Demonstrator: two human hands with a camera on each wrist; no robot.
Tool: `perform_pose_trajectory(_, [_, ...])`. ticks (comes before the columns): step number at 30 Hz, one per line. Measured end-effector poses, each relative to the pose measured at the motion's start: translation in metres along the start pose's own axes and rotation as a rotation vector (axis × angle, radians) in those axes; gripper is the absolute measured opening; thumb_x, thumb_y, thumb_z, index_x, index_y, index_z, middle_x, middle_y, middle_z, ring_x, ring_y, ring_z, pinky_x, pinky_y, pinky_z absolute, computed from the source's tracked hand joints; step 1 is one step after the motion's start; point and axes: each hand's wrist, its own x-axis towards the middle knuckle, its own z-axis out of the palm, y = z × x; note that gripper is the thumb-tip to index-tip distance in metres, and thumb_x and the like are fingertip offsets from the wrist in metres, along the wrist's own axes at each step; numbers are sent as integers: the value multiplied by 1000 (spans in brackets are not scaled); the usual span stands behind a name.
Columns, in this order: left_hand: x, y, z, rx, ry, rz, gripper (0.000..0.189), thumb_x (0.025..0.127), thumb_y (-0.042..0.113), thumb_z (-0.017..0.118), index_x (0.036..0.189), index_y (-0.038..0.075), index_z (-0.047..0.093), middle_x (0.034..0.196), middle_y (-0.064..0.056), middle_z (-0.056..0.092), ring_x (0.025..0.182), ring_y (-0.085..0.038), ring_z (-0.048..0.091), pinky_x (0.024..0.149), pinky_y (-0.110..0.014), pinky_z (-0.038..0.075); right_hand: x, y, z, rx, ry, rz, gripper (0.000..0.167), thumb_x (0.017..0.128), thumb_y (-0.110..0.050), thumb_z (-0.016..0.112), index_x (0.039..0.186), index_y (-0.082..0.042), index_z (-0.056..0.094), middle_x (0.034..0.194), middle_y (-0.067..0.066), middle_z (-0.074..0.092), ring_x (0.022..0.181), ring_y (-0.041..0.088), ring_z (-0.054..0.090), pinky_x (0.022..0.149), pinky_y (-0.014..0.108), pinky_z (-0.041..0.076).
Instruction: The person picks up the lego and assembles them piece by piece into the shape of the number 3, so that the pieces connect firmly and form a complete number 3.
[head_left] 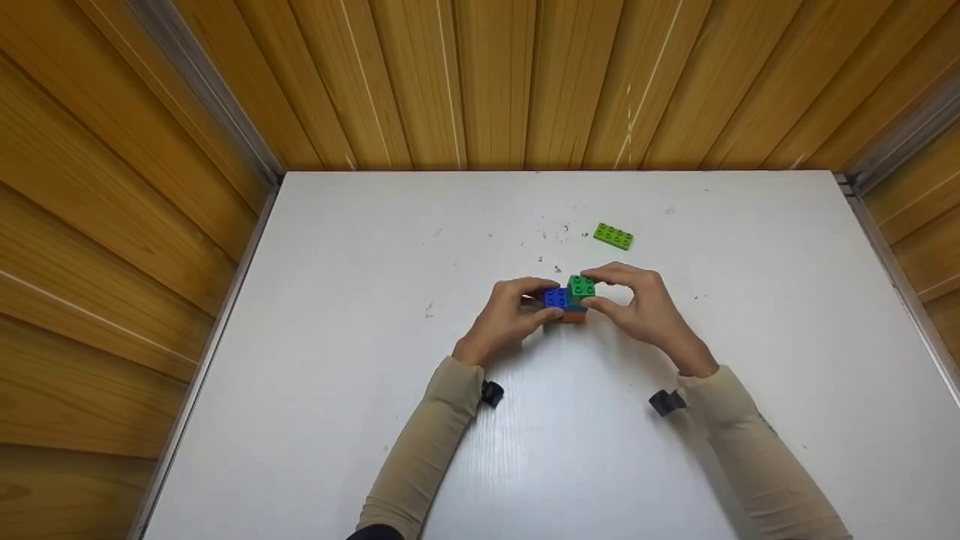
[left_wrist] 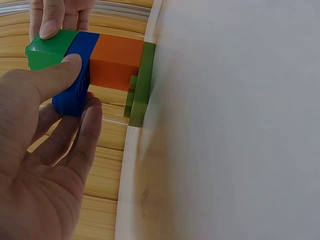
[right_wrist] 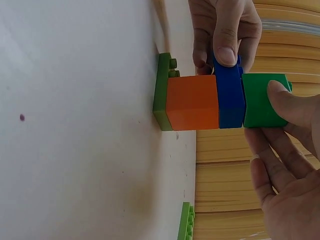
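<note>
A stack of toy bricks stands on the white table. At its bottom lies a flat green plate (right_wrist: 161,95), and an orange brick (right_wrist: 192,102) sits on one end of it. Above that is a thin blue brick (right_wrist: 231,97), which overhangs to the left. My left hand (head_left: 510,311) pinches the blue brick's overhanging end between thumb and fingers. On the blue brick's right end rests a green brick (head_left: 581,286), pinched by my right hand (head_left: 637,304) with the thumb on its near side and fingers on the far side.
A loose lime-green plate (head_left: 613,236) with studs lies on the table (head_left: 360,262) beyond the right hand. Small dark marks dot the tabletop. Wood-patterned panels (head_left: 487,82) rise behind the table's far edge and at both sides.
</note>
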Motion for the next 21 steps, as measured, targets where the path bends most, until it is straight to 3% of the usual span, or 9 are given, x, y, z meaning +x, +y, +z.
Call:
perform_pose_trajectory(5, [0,1,1,-3,1,-11,42,97,20,81,135,5,72,128,-8,75,112,-11,72,96,-19,59,0,0,-1,-7,-1,-14,39,90,-11,87,128,-11,79,120,4,79,116,25,73,105,47,55])
perform_pose_trajectory(11, [-1,0,0,8,6,-26,43,98,20,80,137,5,71,132,-10,74,113,-14,73,96,-19,59,3,0,-1,-14,-6,-42,40,90,-11,88,128,-9,78,119,4,79,112,24,74,98,49,59])
perform_pose_trajectory(18, [0,1,0,-9,17,-51,44,97,19,81,138,5,71,133,-9,74,113,-13,73,97,-20,59,6,1,-3,-26,-23,-74,39,89,-12,88,127,-9,79,115,3,80,107,23,75,93,16,53])
perform_pose_trajectory(21, [-1,1,1,-2,15,-56,44,97,21,81,138,6,71,133,-8,74,113,-12,72,97,-19,59,6,1,-3,-21,-24,-80,39,88,-12,89,126,-9,80,113,2,80,105,22,75,92,15,53])
